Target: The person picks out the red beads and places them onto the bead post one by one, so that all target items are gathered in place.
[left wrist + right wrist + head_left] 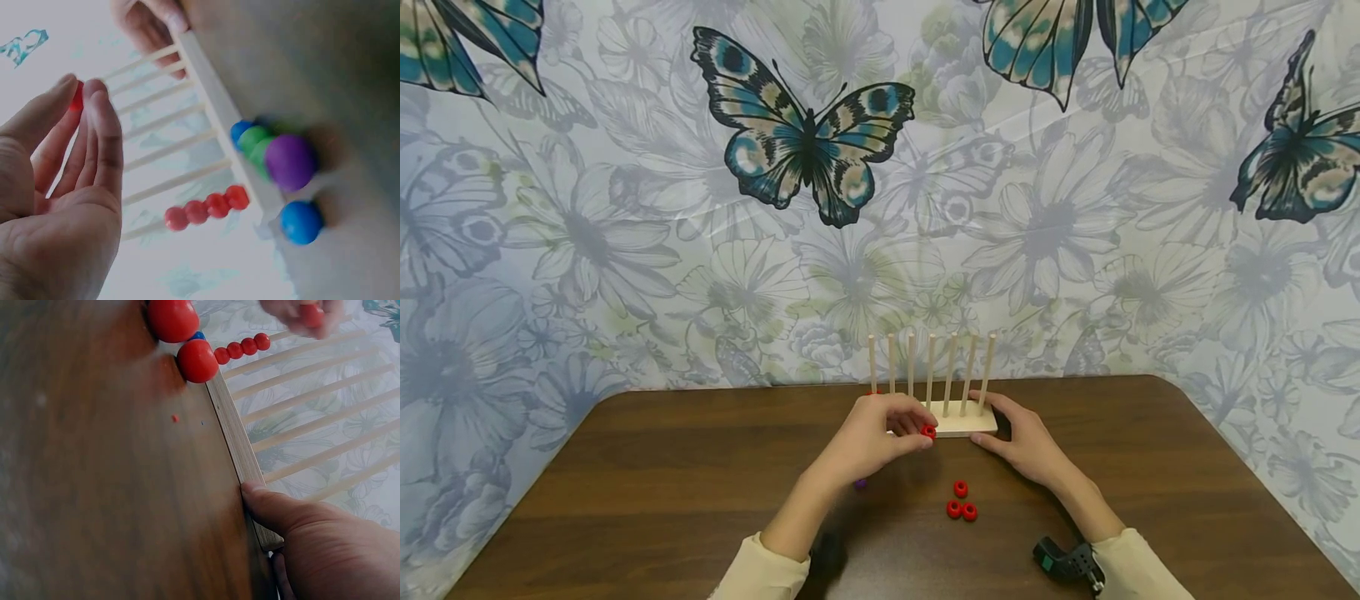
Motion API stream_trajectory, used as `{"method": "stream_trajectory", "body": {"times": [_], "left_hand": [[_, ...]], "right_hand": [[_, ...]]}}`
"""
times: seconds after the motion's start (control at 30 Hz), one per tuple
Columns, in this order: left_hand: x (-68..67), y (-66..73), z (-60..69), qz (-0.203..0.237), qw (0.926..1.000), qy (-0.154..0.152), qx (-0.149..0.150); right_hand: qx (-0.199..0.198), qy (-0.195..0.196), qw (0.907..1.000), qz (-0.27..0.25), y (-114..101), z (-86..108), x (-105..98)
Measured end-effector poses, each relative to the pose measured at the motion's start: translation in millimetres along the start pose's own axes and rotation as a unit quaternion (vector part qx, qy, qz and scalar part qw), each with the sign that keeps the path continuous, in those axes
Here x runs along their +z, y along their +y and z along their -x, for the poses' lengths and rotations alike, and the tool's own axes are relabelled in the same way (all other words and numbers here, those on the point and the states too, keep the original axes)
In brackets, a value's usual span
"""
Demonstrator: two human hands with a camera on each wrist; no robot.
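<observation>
Pinching a red bead (928, 431), left hand (872, 429); gripping the peg rack (957, 427), right hand (1028, 442); both hands curved

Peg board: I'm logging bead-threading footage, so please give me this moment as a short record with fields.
Board: pale wood, seven upright pegs, on a brown table
Left hand: pinches one red bead
Right hand: grips the board's right end
Leftmost peg: four threaded red beads
Other pegs: no beads visible
Loose red beads: three, in front of the board
Other loose beads: purple, green and blue, toward the board's left end
</observation>
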State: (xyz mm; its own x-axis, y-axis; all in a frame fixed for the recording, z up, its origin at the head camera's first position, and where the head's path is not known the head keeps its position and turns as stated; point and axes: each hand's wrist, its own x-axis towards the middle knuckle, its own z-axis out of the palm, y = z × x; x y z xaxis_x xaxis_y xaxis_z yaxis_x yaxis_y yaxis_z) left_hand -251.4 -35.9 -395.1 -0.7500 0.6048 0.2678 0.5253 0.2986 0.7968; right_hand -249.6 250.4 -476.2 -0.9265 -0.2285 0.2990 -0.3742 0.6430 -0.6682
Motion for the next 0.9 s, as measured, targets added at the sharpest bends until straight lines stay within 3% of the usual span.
{"method": "stream_trajectory", "body": {"times": [0.27,0.43,0.6,0.77,0.9], "left_hand": [[-27.2,20.3,-11.2,0.007,0.9925,0.122,0.006],[-50.0,29.4,-17.0,0.024,0.9759,0.215,0.027],[-59.4,29.4,-21.9,0.025,0.9564,0.287,0.047],[-60.3,22.3,-23.5,0.009,0.9433,0.329,0.046],[-58.2,16.7,-24.2,0.015,0.9442,0.327,0.035]], "right_hand": [[-0.007,0.005,0.9999,0.006,2,2.5,-1],[-0.007,0.003,1.0,0.006,1,2.9,2],[0.002,-0.001,1.0,0.004,-1,2.1,2],[0.005,0.002,1.0,0.006,-1,0.5,1],[0.003,0.001,1.0,0.007,1,0.3,2]]}}
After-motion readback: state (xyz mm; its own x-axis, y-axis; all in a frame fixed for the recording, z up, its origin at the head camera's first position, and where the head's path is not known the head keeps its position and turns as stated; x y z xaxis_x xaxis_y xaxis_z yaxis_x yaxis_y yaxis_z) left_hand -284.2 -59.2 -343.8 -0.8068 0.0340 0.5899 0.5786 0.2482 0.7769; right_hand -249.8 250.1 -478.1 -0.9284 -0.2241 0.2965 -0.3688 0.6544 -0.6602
